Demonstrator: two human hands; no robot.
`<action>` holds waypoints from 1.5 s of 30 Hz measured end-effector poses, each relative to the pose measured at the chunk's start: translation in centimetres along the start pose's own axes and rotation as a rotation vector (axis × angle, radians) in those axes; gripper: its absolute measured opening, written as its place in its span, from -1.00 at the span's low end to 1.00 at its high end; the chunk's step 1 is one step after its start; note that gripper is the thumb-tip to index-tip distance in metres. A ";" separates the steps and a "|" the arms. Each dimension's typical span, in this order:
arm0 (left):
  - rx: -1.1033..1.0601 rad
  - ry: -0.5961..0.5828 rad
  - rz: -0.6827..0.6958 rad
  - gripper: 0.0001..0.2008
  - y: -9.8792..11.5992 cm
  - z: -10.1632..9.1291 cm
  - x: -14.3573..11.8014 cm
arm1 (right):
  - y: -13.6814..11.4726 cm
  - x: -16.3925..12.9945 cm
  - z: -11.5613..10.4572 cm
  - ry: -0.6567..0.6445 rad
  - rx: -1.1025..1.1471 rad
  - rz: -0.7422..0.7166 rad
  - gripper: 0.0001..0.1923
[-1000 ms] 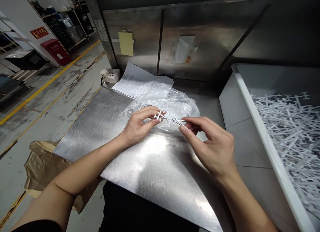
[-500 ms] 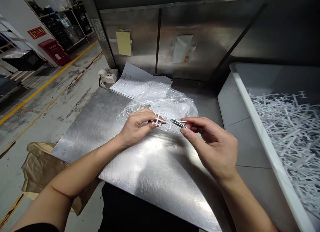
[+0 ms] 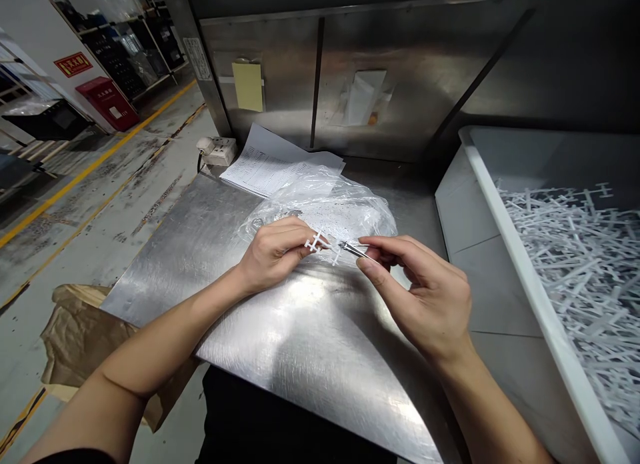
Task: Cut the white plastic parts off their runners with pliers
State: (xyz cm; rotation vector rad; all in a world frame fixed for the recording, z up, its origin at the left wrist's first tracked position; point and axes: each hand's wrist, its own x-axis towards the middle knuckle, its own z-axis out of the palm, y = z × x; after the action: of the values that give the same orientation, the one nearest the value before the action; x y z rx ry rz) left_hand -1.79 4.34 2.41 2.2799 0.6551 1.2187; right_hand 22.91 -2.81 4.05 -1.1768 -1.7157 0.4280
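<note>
My left hand [image 3: 277,251] pinches a small white plastic sprue [image 3: 316,242] with short cross branches between thumb and fingertips. Facing it, my right hand [image 3: 420,284] holds small metal nippers [image 3: 354,249] between thumb and index finger. Their jaws point left and meet the right end of the sprue; whether they touch it I cannot tell. Both hands are above the near edge of a clear plastic bag [image 3: 340,204], which lies on the metal table [image 3: 240,337] with many tiny specks or parts showing in it.
A large pale bin [image 3: 505,264] on the right holds a heap of white plastic sprues [image 3: 590,277]. Printed sheets [image 3: 265,161] and a power socket [image 3: 220,151] lie at the table's back. Brown paper [image 3: 85,337] hangs by the left edge. A metal panel [image 3: 280,131] rises behind.
The sprue has turned slightly in my left fingers, its branches now slanting. My right hand with the nippers has shifted a little to the left.
</note>
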 end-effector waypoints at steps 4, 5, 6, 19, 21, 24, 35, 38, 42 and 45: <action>-0.029 -0.013 -0.022 -0.75 -0.1 0.1 -0.2 | 0.2 0.0 -0.1 -0.012 -0.016 -0.018 -0.84; -0.033 -0.019 -0.030 -0.75 -0.1 0.1 -0.2 | 0.3 0.0 -0.1 -0.013 -0.025 -0.018 -0.85; -0.037 -0.025 -0.043 -0.75 -0.1 0.2 -0.3 | 0.4 -0.1 -0.1 -0.010 -0.036 -0.013 -0.86; 0.092 -0.083 -0.390 -0.84 -0.2 1.4 -0.8 | 2.8 -0.4 1.9 -0.082 0.135 0.422 -0.75; 0.091 -0.086 -0.408 -0.84 -0.1 1.4 -0.8 | 2.8 -0.4 1.9 -0.085 0.160 0.439 -0.75; 0.081 -0.077 -0.431 -0.84 -0.1 1.4 -0.8 | 2.8 -0.2 1.8 -0.075 0.215 0.443 -0.74; 0.058 -0.006 -0.401 -0.81 0.2 1.1 -0.6 | 1.9 -0.2 1.5 -0.090 0.243 0.357 -0.78; 0.049 -0.004 -0.401 -0.81 0.2 1.2 -0.6 | 1.7 -0.1 1.3 -0.085 0.218 0.320 -0.81; 0.033 0.005 -0.398 -0.81 0.2 1.1 -0.6 | 1.7 0.0 1.1 -0.077 0.198 0.287 -0.83; 0.036 0.017 -0.395 -0.82 0.2 1.0 -0.5 | 1.7 0.0 1.0 -0.075 0.173 0.277 -0.83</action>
State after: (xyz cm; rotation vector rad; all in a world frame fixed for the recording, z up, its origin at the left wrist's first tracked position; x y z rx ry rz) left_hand -1.14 3.64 1.71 2.0388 1.0795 1.0400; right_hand 22.92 -1.82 2.32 -1.2873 -1.5473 0.7821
